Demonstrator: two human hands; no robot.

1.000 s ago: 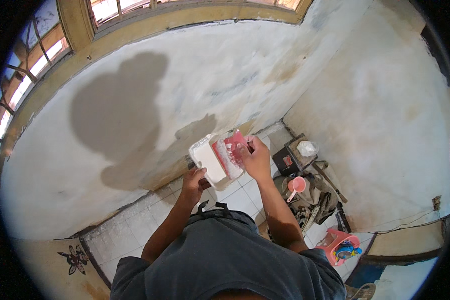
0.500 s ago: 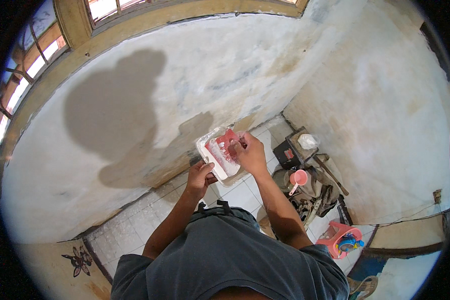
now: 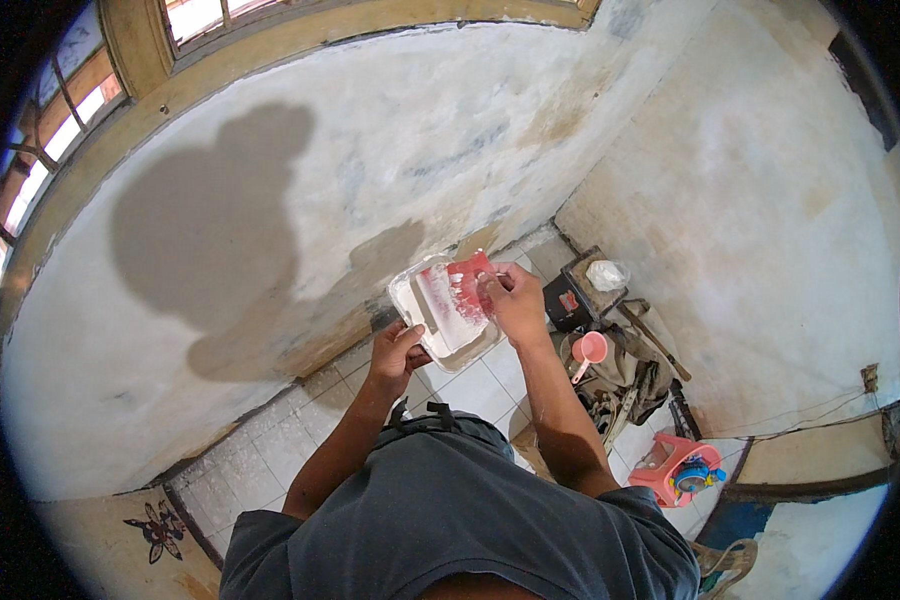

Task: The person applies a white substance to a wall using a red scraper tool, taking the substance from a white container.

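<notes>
My left hand (image 3: 395,356) grips the lower left edge of a shallow white tray (image 3: 400,293), its thumb over the rim. White paste, like wall putty, coats the tray's inside. In my right hand (image 3: 517,304) is a flat red putty spreader (image 3: 466,278), pinched between thumb and fingers on its right side. Paste is smeared over the spreader's lower left part. It lies over the tray, and I cannot tell whether its edge presses on the bottom.
A patchy whitewashed wall (image 3: 370,160) rises ahead, below a yellowish window frame (image 3: 270,45). At right on the tiles are a black container (image 3: 572,303) with a white bag (image 3: 607,275), a pink dipper (image 3: 590,347), crumpled cloth and a pink stool (image 3: 660,472).
The right hand and red spreader have shifted right across the tray, exposing more white paste at its left. The left hand still grips the tray. The view has shifted slightly.
</notes>
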